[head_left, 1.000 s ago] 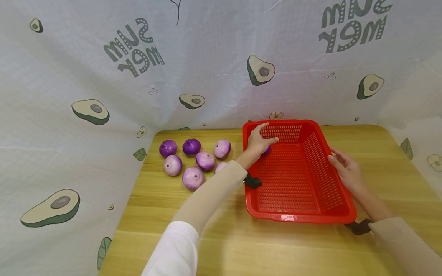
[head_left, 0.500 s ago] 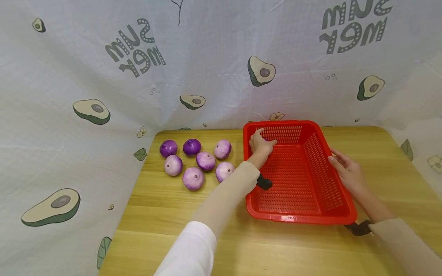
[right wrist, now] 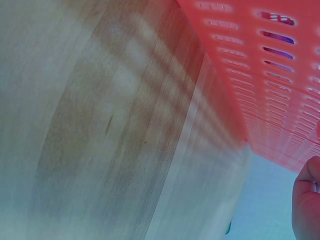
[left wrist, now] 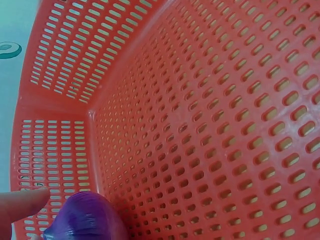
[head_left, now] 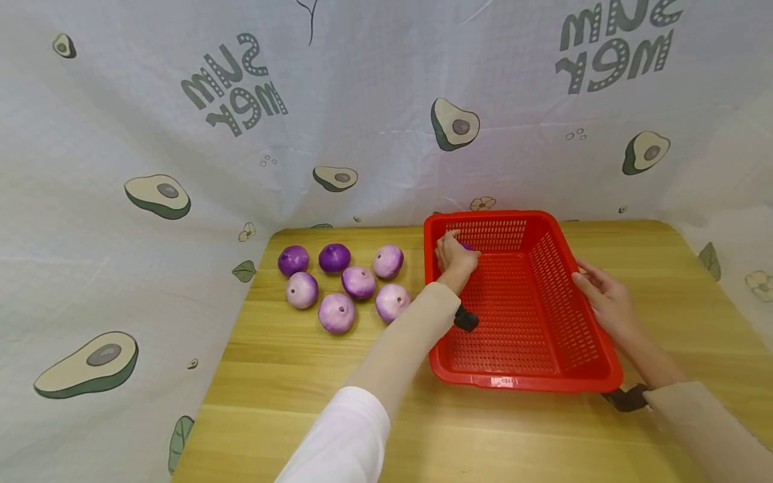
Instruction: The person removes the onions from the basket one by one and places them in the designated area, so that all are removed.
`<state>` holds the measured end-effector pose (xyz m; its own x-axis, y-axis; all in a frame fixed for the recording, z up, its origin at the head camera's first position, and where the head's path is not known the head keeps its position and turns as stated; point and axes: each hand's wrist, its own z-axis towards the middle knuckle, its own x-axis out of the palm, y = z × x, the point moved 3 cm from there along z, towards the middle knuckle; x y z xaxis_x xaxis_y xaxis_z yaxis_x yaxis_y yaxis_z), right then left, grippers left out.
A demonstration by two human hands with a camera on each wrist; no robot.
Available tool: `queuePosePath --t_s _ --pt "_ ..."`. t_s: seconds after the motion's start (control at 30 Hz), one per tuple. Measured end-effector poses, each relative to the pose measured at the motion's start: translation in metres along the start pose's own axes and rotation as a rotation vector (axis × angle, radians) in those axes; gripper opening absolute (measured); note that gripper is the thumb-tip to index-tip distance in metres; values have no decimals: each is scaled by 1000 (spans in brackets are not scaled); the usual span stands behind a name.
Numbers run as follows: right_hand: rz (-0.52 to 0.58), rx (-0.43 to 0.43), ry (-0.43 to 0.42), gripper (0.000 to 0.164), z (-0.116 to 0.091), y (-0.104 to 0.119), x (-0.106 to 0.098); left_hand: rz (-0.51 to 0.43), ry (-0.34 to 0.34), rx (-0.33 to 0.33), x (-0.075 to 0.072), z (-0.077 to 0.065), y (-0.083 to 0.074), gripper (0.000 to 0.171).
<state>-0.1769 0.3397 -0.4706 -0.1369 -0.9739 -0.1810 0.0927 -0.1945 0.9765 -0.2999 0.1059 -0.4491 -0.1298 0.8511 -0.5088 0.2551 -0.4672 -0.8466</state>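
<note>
A red plastic basket with slotted walls stands on the wooden table. Inside its back left corner, my left hand grips a purple onion, fingers and thumb on either side of it. The hand covers most of this onion in the head view. In the left wrist view the onion shows dark purple and glossy by the basket wall, with a fingertip beside it. My right hand holds the basket's right rim, thumb at the edge. Only part of that hand shows in the right wrist view.
Several more onions, purple and pale pink, lie left of the basket, among them a pale one and a dark one. A white curtain printed with avocados hangs behind the wooden table.
My left hand has moved down and deeper into the basket's back left corner, uncovering a pale onion on the table. My right hand stays at the rim, and the basket has not moved.
</note>
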Motion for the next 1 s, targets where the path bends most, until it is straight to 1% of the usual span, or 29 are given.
queuePosePath --t_s 0.1,0.2,0.27,0.3,0.37,0.57,0.63,0.67,0.83,0.9,1.0 --pt "11 -7 7 55 -1 0 0 33 -1 -2 0 0 1 61" --pt "-22 -15 5 55 -1 1 0 68 7 -18 0 0 3 60" --pt "-45 -14 2 55 -1 2 0 71 18 -36 1 -1 5 59" --pt "-67 -15 0 55 -1 2 0 66 24 -45 1 -1 6 58" --pt "-70 -8 1 55 -1 1 0 49 38 -64 2 -1 8 58" --pt "19 14 6 55 -4 0 0 -88 74 -117 5 -1 10 54" --pt "39 10 4 55 -4 -1 0 -116 87 -125 6 -2 10 52" --pt "28 4 1 54 -4 -1 -1 -120 92 -125 6 -2 10 51" --pt "56 -15 -1 52 -3 -3 -1 -117 113 -113 6 -3 9 51" --pt "28 -17 -8 53 -2 -2 -1 -115 122 -109 6 -3 8 51" --pt "-49 -13 -19 54 -1 -1 -1 -124 131 -106 6 -2 8 51"
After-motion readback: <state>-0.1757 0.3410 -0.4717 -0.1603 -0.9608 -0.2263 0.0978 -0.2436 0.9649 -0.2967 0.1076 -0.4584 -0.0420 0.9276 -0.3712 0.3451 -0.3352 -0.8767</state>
